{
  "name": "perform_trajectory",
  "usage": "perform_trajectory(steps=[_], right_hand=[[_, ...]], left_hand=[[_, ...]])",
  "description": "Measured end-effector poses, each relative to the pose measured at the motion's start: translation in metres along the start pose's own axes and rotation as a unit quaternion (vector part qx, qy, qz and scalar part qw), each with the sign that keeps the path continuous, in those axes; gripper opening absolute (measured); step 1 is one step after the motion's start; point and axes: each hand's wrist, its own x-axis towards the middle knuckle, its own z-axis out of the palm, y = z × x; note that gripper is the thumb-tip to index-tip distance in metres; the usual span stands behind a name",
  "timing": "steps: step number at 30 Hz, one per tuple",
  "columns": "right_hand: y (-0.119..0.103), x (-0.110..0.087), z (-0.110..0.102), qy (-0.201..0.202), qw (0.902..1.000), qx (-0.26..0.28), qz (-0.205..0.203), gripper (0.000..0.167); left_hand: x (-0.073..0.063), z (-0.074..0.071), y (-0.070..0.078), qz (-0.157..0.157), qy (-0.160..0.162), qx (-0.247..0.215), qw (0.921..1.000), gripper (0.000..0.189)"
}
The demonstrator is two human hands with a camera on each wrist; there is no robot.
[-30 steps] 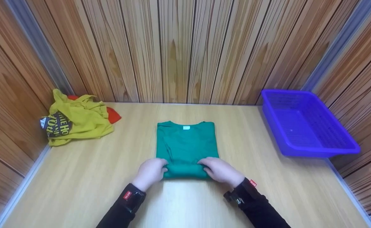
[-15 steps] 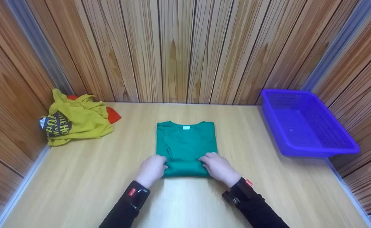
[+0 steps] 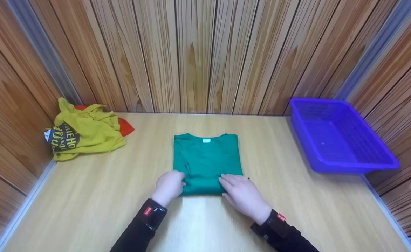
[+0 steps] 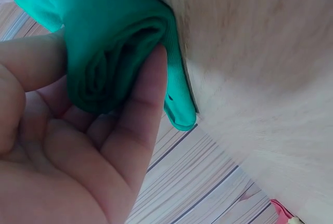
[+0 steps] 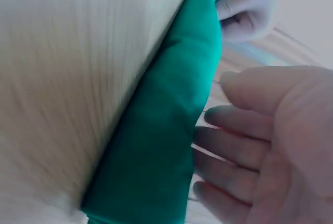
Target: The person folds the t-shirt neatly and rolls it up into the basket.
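In the head view a green T-shirt [image 3: 210, 159] lies folded into a narrow panel, its neckline and white label at the far end. The near edge is rolled up into a thick band. My left hand [image 3: 168, 185] pinches the left end of that roll; in the left wrist view the thumb and fingers curl round the coiled green cloth [image 4: 112, 31]. At the roll's right end, my right hand [image 3: 244, 196] lays its fingers over the cloth. The right wrist view shows those right-hand fingers [image 5: 234, 148] extended against the roll, the thumb apart from it.
A crumpled yellow garment [image 3: 93, 134] with dark print lies at the far left, with red cloth [image 3: 125, 127] under it. On the right stands a purple plastic basket [image 3: 357, 166]. Wood-panelled walls [image 3: 198, 56] enclose the back and sides of the table [image 3: 121, 196].
The rolled edge has moved slightly away from me with both hands. My right hand has loosened its pinch and straightened its fingers; the left hand keeps hold.
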Motion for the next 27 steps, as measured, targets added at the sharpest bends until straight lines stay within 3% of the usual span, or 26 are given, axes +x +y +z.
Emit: perform_trajectory(steps=[10, 15, 18, 23, 27], right_hand=[[0.002, -0.003, 0.007, -0.029, 0.9994, -0.013, -0.012, 0.055], [0.004, -0.002, 0.012, -0.023, 0.9995, -0.008, -0.018, 0.055], [0.005, -0.003, 0.013, -0.022, 0.9996, -0.005, -0.019, 0.055], [0.007, -0.002, 0.013, -0.032, 0.9994, 0.005, -0.009, 0.055], [0.007, -0.002, 0.012, -0.039, 0.9991, 0.013, -0.006, 0.055]], left_hand=[[-0.003, 0.003, -0.001, 0.01, 0.012, 0.001, 0.9999, 0.012], [-0.01, 0.002, 0.001, 0.031, 0.064, 0.047, 0.9964, 0.017], [-0.015, 0.003, 0.005, 0.069, 0.117, 0.079, 0.9876, 0.02], [-0.026, 0.007, 0.012, 0.147, 0.189, 0.135, 0.9615, 0.021], [-0.033, 0.013, 0.013, 0.16, 0.212, 0.18, 0.9472, 0.021]])
